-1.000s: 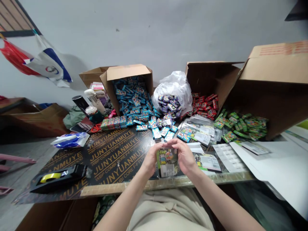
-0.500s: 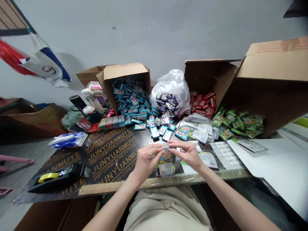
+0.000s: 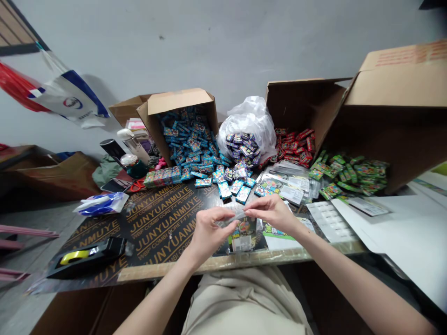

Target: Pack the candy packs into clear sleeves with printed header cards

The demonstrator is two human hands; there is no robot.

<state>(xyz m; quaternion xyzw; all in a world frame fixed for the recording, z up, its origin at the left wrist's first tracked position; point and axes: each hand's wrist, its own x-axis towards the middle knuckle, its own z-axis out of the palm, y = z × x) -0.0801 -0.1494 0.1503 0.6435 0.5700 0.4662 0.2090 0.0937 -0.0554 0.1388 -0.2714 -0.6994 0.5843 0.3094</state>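
Black plywood desk (image 3: pixel 157 232) bears the work: the left hand (image 3: pixel 209 237) and right hand (image 3: pixel 272 214) come together, fingertips pinching a clear plastic strip (image 3: pixel 237 216) above a printed card packet (image 3: pixel 243 237), kept within easy reach at the near edge. Loose blue boxes (image 3: pixel 225 190) lie farther off, spilled from a tipped carton (image 3: pixel 181 104).

Left forearm (image 3: pixel 157 298) rising from the bottom of the frame toward lower centre, right forearm (image 3: pixel 349 274) slanting in from the lower right corner. Left hand (image 3: pixel 209 235) curled just left of centre, wrist low, left fingertips (image 3: pixel 232 216) pinched against the thumb. Right hand (image 3: pixel 270 214) slightly higher, back upward, fingers reaching leftward in a pinch, almost meeting the left hand's.
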